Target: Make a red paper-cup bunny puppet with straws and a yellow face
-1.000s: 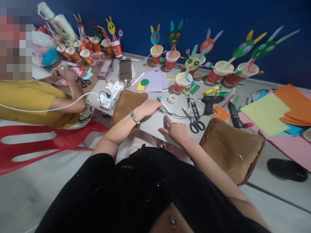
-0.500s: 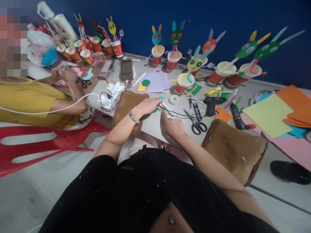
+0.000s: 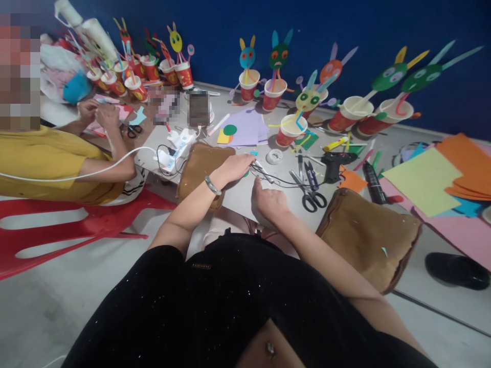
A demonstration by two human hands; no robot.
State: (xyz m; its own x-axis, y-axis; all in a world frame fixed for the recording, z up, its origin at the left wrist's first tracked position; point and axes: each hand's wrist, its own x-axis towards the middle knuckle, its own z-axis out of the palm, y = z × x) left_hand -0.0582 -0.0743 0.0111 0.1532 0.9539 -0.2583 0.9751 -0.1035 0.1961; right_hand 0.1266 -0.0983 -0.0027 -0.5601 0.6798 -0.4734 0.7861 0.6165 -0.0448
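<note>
My left hand (image 3: 238, 167), with a bangle on the wrist, lies palm down at the table edge, fingers stretched out over a small green paper piece (image 3: 246, 174). Beside its fingertips are a white stick (image 3: 264, 172) and a black cable (image 3: 297, 185). My right hand (image 3: 272, 201) rests on the table just to the right, fingers curled and one digit pointing up toward the left fingertips. Whatever it may hold is hidden. Black-handled scissors (image 3: 312, 197), a purple-handled snipper (image 3: 311, 176) and a pen (image 3: 300, 164) lie right of it.
A glue gun (image 3: 333, 166), tape roll (image 3: 274, 156) and purple paper (image 3: 245, 129) lie beyond. Paper cups with straw puppets, such as one cup (image 3: 291, 130), line the blue wall. Brown cushions (image 3: 368, 237) flank me. A person in a yellow shirt (image 3: 46, 163) sits left.
My two hands stay almost in place, with only a slight shift of the right. The hands of the person at left have moved a little apart.
</note>
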